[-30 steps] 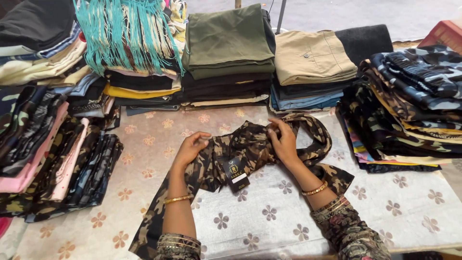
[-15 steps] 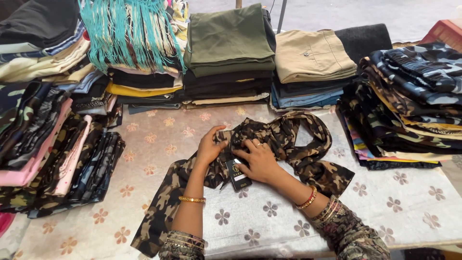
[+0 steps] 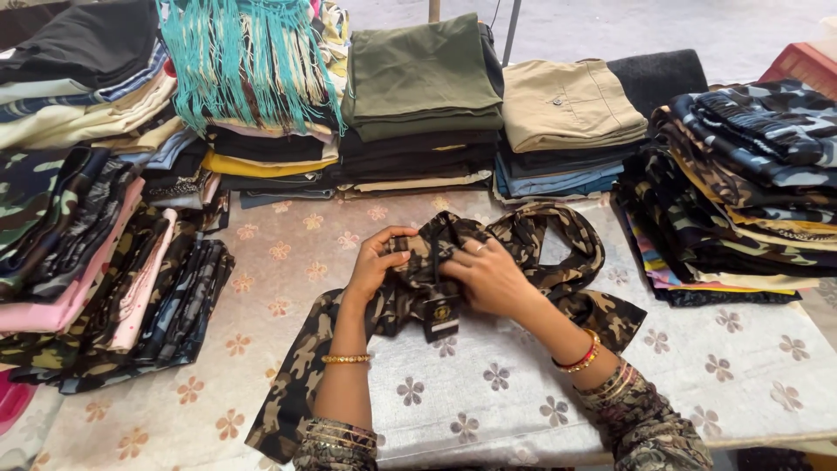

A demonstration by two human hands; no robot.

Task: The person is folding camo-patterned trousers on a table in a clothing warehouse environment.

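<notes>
A brown-and-black camouflage garment (image 3: 558,253) lies spread on the flower-patterned table cover (image 3: 488,410), with a small dark hang tag (image 3: 440,318) dangling near its middle. My left hand (image 3: 379,262) grips the bunched cloth from the left. My right hand (image 3: 488,275) presses and holds the same bunch from the right, close beside the left hand. Both wrists wear bangles.
Stacks of folded clothes ring the table: camouflage piles at left (image 3: 78,262) and right (image 3: 750,183), olive (image 3: 423,78) and beige (image 3: 567,105) stacks behind, and a turquoise fringed piece (image 3: 248,61) at the back left.
My hands, apart on the garment a second ago, have come together at its middle, gathering the cloth into a bunch.
</notes>
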